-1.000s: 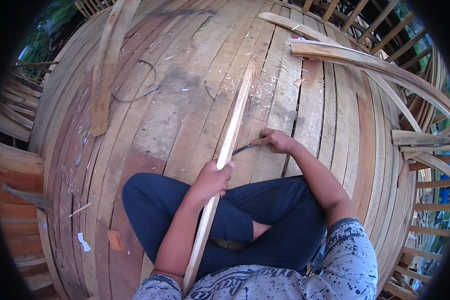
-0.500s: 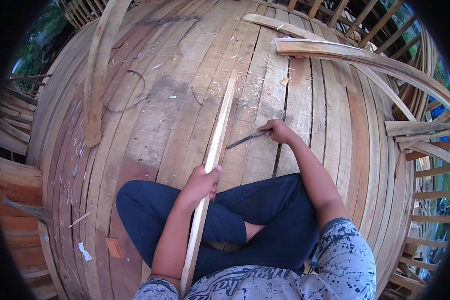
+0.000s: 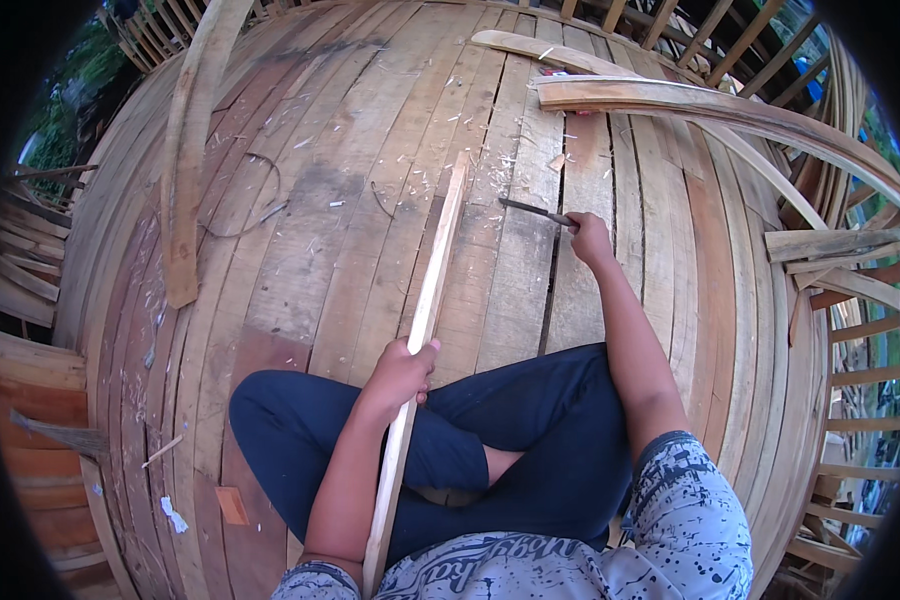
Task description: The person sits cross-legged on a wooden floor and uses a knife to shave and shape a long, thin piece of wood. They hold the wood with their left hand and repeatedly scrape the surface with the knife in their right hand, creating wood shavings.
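A long, pale wooden strip (image 3: pixel 432 276) slants away from my body, its far end over the plank floor. My left hand (image 3: pixel 402 376) is wrapped round it above my crossed legs, and the strip's lower part runs along my left forearm. To the right of the strip, my right hand (image 3: pixel 589 239) is closed on the handle of a knife (image 3: pixel 536 209). Its dark blade points left toward the strip's far end, apart from the wood. Pale shavings (image 3: pixel 497 177) lie scattered on the boards around the blade.
A wide board (image 3: pixel 183 180) rests at the far left. Thick curved beams (image 3: pixel 690 100) lie at the far right, with stacked timber (image 3: pixel 830 250) below them. A thin curved strip (image 3: pixel 260 215), a small reddish wood piece (image 3: pixel 232 505) and a white scrap (image 3: pixel 173 514) are on the floor.
My right hand has moved the knife away from me and a little to the right, toward the strip's far end. My left hand keeps its grip on the strip.
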